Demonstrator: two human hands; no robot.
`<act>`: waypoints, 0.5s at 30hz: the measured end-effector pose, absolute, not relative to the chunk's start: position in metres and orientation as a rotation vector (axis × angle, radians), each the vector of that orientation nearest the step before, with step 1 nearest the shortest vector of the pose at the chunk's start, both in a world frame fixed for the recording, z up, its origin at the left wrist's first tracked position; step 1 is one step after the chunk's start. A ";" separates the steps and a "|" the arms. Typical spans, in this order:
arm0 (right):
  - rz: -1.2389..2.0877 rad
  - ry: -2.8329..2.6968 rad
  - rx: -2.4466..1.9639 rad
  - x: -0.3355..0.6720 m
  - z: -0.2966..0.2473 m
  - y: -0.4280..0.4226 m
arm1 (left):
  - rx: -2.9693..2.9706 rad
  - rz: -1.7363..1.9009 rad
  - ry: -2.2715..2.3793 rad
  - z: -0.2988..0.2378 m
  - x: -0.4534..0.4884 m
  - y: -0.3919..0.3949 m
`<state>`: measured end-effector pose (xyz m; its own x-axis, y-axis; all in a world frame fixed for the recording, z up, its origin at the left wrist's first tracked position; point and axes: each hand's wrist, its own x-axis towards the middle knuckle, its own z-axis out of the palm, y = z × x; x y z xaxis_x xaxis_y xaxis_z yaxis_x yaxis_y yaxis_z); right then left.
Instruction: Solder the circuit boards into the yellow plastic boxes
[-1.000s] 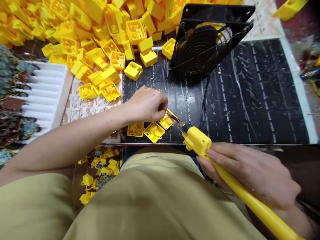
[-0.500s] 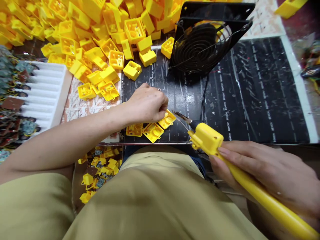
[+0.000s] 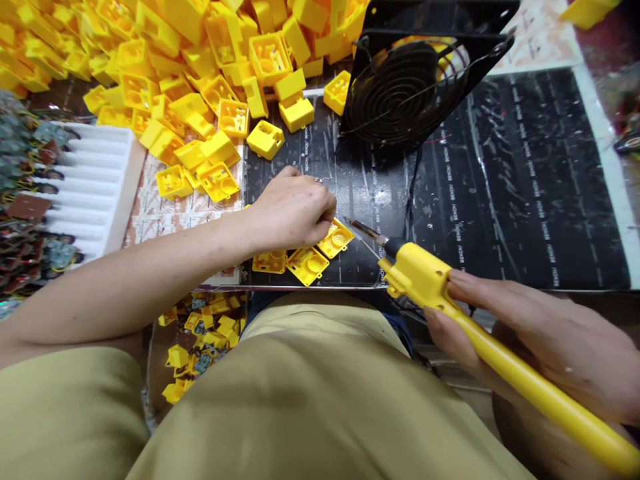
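My left hand (image 3: 299, 208) is curled over small yellow plastic casings (image 3: 307, 265) at the bench's front edge. Its fingertips are tucked under and out of sight, so whatever they may pinch is hidden. In my right hand (image 3: 545, 327) is a yellow soldering iron (image 3: 423, 267) with a thin feed tube beside its metal barrel. The iron's tip points left, close to the right-hand casing (image 3: 336, 239) near my left knuckles. Whether the tip touches anything I cannot tell.
A large heap of yellow casings (image 3: 195, 113) fills the back left. A black fan (image 3: 400, 93) stands behind my hands on the black mat (image 3: 530, 180). At left, a white ridged tray (image 3: 107, 180) holds circuit parts. More casings (image 3: 215, 327) lie below the bench edge.
My right hand and the soldering iron's body have shifted slightly right, with the tip still near the casing. The left hand has stayed in place.
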<state>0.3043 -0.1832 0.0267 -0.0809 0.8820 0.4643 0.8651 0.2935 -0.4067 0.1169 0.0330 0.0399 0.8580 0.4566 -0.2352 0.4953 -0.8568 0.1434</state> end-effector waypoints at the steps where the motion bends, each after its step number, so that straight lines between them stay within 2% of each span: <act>1: 0.014 -1.950 -1.523 0.302 0.029 -0.181 | 2.819 -0.297 0.744 0.040 0.117 0.033; 15: 0.133 -1.986 -1.447 0.297 0.040 -0.171 | 2.838 -0.274 0.724 0.038 0.117 0.032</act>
